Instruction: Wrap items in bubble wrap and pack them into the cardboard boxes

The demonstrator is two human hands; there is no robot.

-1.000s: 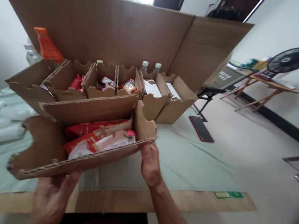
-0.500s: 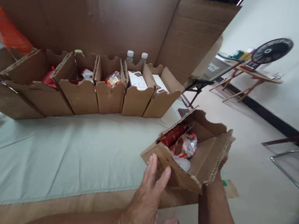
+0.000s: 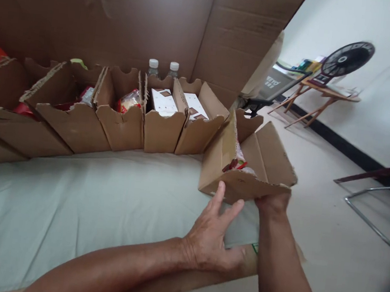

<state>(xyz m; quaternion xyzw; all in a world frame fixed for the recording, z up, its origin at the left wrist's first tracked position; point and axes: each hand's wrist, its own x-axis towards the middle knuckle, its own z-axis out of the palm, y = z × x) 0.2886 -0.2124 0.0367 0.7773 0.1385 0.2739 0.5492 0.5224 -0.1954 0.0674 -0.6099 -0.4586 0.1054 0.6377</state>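
An open cardboard bin (image 3: 246,184) with red-and-white packets (image 3: 239,157) inside stands at the right end of a row of similar bins, tilted a little. My right hand (image 3: 274,203) supports its right underside; most of those fingers are hidden beneath the cardboard. Near the bin's front wall, my left hand (image 3: 215,236) has its fingers spread, the tips at the lower front edge. Just left of this bin, two row bins (image 3: 198,137) hold white boxes (image 3: 163,103). Farther left, another bin (image 3: 125,131) contains a clear, red-marked packet (image 3: 130,101).
A pale green cloth (image 3: 106,197) covers the table. Behind the row rise a tall cardboard panel (image 3: 152,25) and two white-capped bottles (image 3: 153,66). A black fan (image 3: 343,59) on a wooden stand is at the back right, with a metal chair frame (image 3: 364,219) on the right.
The bin with the red-and-white packets has moved away from me and leftward, up to the row's right end. Both hands have moved forward with it, and the view has shifted right.
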